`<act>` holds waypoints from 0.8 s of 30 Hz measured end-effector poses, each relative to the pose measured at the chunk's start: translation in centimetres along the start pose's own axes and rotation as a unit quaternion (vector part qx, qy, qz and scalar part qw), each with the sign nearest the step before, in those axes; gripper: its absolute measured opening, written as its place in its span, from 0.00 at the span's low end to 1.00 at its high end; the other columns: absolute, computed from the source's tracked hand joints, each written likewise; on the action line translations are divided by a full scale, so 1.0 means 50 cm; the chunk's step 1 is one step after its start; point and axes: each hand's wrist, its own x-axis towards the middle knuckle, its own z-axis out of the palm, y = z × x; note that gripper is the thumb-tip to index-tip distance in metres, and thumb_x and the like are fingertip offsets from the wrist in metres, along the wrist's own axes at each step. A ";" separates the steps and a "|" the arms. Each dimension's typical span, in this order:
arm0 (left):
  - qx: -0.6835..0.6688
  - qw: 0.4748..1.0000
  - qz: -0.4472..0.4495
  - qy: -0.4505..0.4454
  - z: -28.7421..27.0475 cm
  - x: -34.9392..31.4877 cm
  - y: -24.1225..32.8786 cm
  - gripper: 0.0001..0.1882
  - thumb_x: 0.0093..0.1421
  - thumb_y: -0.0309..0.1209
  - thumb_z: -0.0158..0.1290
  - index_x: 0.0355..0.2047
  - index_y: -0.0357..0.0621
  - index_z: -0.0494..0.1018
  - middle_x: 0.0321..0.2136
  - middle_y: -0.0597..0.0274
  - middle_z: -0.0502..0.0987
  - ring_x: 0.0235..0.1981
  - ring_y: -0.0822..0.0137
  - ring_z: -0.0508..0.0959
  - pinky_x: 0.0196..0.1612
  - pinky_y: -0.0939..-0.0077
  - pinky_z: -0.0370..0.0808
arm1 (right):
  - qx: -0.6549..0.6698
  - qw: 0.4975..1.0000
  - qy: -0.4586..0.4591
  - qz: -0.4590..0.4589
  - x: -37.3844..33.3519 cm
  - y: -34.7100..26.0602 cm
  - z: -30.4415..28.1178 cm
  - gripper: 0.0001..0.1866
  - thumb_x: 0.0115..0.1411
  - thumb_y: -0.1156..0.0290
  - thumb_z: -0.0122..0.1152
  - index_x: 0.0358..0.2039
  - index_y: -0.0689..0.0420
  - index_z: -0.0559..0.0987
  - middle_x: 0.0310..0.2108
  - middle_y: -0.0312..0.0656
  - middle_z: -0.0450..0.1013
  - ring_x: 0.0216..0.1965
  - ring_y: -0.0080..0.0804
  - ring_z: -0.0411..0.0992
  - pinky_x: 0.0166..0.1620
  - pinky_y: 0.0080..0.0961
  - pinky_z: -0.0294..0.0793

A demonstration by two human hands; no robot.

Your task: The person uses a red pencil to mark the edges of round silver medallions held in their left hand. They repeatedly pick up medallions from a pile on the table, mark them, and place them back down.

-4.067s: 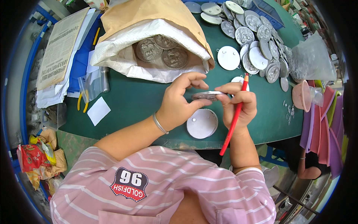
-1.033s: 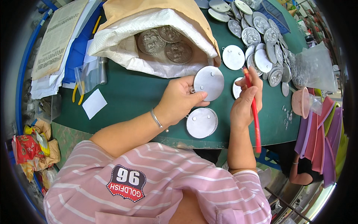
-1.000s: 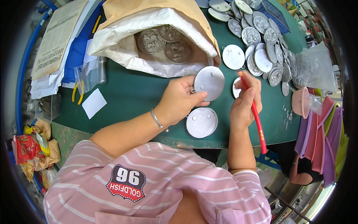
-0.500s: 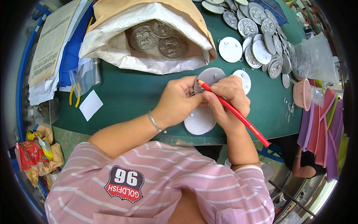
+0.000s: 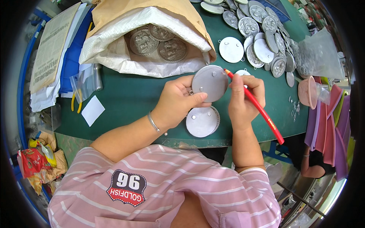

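Observation:
Held up over the green table, a round grey metal medallion [image 5: 213, 78] shows its plain back with two small studs, my left hand [image 5: 175, 99] gripping its left and lower edge. A small ring shows at the medallion's edge near my left fingers. My right hand [image 5: 243, 100] pinches a red pencil [image 5: 262, 113], its tip just beside the medallion's upper right edge; I cannot tell if they touch. Below, near the table's front edge, lie stacked medallions [image 5: 200, 122], the top one back side up. Another disc [image 5: 241, 72] is mostly hidden behind my right hand.
A white-lined paper sack [image 5: 152, 69] with medallions [image 5: 173, 49] inside stands beyond my hands. A pile of medallions [image 5: 262, 47] is at the far right, near a clear plastic bag [image 5: 319, 57] and a pink cup [image 5: 307, 94]. Papers [image 5: 53, 49] and yellow-handled pliers [image 5: 76, 102] are left.
My right hand and the pencil have shifted right, off the medallion's face to its edge. The medallion has turned in my left hand, and more of its back shows.

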 end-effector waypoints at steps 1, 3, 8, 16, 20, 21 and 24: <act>-0.021 1.000 -0.002 0.005 0.000 0.002 0.001 0.17 0.54 0.19 0.50 0.45 0.30 0.66 0.39 0.56 0.73 0.39 0.68 0.76 0.40 0.72 0.78 | 0.055 0.996 0.015 0.061 0.004 -0.005 0.001 0.06 0.55 0.75 0.58 0.26 0.62 0.71 0.21 0.40 0.71 0.23 0.23 0.68 0.26 0.19 0.67; -0.056 0.998 -0.006 0.003 0.000 0.003 0.004 0.17 0.55 0.19 0.49 0.45 0.30 0.66 0.40 0.56 0.73 0.39 0.67 0.76 0.40 0.73 0.78 | 0.131 0.979 0.029 0.154 0.017 -0.011 0.005 0.07 0.59 0.72 0.53 0.31 0.63 0.72 0.22 0.39 0.72 0.25 0.21 0.69 0.28 0.17 0.67; -0.191 0.981 -0.029 -0.009 -0.006 0.008 0.006 0.20 0.61 0.32 0.45 0.50 0.35 0.61 0.45 0.55 0.70 0.43 0.64 0.74 0.45 0.70 0.75 | 0.151 0.967 -0.106 0.173 0.005 0.006 0.007 0.06 0.53 0.79 0.59 0.31 0.62 0.72 0.33 0.44 0.74 0.30 0.22 0.71 0.35 0.17 0.70; -0.331 0.927 -0.147 -0.097 -0.034 0.007 0.008 0.28 0.63 0.50 0.34 0.48 0.37 0.61 0.45 0.49 0.69 0.44 0.56 0.73 0.49 0.56 0.69 | 0.152 0.928 -0.264 -0.213 0.018 -0.038 0.000 0.13 0.42 0.80 0.68 0.22 0.60 0.69 0.30 0.51 0.76 0.27 0.39 0.75 0.29 0.27 0.74; -0.380 0.910 -0.158 -0.053 -0.020 0.005 0.046 0.23 0.60 0.38 0.39 0.48 0.30 0.61 0.50 0.39 0.64 0.51 0.46 0.67 0.53 0.48 0.64 | 0.195 0.950 -0.197 -0.146 0.021 -0.037 -0.035 0.08 0.49 0.79 0.61 0.23 0.62 0.70 0.28 0.50 0.76 0.26 0.35 0.75 0.30 0.27 0.73; -0.387 0.909 -0.153 -0.028 -0.013 0.005 0.065 0.23 0.59 0.37 0.39 0.48 0.29 0.60 0.51 0.37 0.63 0.52 0.44 0.65 0.54 0.47 0.63 | 0.148 0.971 -0.160 -0.101 0.021 -0.027 -0.058 0.06 0.51 0.79 0.59 0.23 0.62 0.70 0.27 0.50 0.76 0.26 0.32 0.74 0.30 0.25 0.73; -0.366 0.927 -0.070 0.051 -0.033 0.042 0.112 0.21 0.58 0.29 0.41 0.49 0.26 0.58 0.53 0.35 0.60 0.54 0.41 0.63 0.55 0.47 0.63 | 0.060 0.995 -0.037 0.072 0.020 -0.002 -0.109 0.05 0.55 0.78 0.57 0.23 0.64 0.71 0.24 0.46 0.76 0.24 0.24 0.72 0.29 0.20 0.71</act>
